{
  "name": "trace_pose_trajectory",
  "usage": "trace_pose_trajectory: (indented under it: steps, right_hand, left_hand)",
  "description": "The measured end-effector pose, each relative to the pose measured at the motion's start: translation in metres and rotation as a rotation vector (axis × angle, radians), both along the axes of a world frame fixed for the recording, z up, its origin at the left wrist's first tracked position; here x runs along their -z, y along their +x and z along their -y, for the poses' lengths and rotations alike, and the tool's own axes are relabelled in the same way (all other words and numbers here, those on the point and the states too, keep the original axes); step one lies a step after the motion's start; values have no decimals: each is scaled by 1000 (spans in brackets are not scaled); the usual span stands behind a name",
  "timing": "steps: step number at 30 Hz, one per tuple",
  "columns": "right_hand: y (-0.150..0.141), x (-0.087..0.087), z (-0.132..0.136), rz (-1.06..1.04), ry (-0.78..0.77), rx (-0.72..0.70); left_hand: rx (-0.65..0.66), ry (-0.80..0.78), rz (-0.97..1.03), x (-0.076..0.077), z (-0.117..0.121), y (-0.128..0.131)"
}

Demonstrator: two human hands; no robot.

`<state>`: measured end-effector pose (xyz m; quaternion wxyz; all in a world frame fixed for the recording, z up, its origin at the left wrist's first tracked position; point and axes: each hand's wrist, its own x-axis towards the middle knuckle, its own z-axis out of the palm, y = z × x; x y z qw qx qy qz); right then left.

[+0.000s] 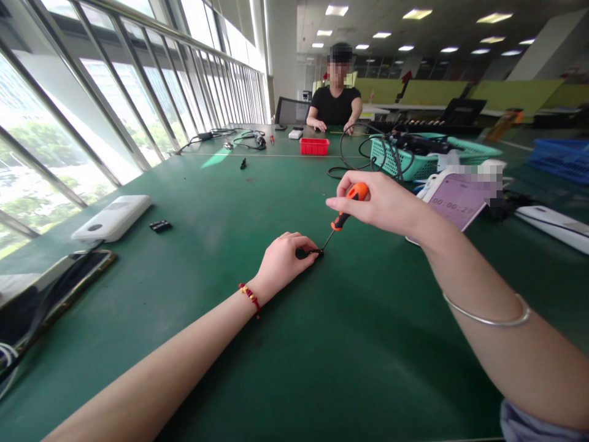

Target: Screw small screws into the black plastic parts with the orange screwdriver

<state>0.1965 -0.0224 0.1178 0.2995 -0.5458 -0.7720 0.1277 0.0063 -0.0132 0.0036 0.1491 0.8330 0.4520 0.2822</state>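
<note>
My right hand [375, 199] is closed around the orange and black handle of a screwdriver [341, 220]. Its thin shaft slants down and left, the tip meeting a small black part [309, 252] at the tabletop. Pinched round that part are the fingers of my left hand [288, 258], which rests on the green table [285, 356]. Fingers cover much of the part, so its exact kind cannot be made out. Whether the tip sits in a screw is too small to see.
At left lie a white power bank [113, 218], a small black piece [161, 226] and a phone [69, 288]. A propped phone [453, 199] and a teal basket [426, 166] with cables stand right. Farther back are a red tray [314, 147] and a seated person [337, 101].
</note>
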Motion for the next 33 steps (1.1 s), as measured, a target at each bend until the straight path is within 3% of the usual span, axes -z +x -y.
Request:
trace_pose_trajectory:
  steps: [3,9,15,21,27,33]
  right_hand:
    - [0,2,-1,37,76,127]
    - [1,1,0,-76,-37,-17]
    - [-1,2,-1,3,0,118]
    - [3,4,-3,-47,-100,-91]
    - [-3,8,-3,-44,-78,-5]
    - [-2,6,-1,-131,-109,-80]
  left_hand:
    - [-1,-4,2,0,0,2]
    - [-3,-7,3,1,1,0]
    - [2,-2,2,0,1,1]
    - [-1,-5,4,1,1,0]
    - [-5,-46,38,-1,1,1]
    - [-21,-83,67,-3,0,-1]
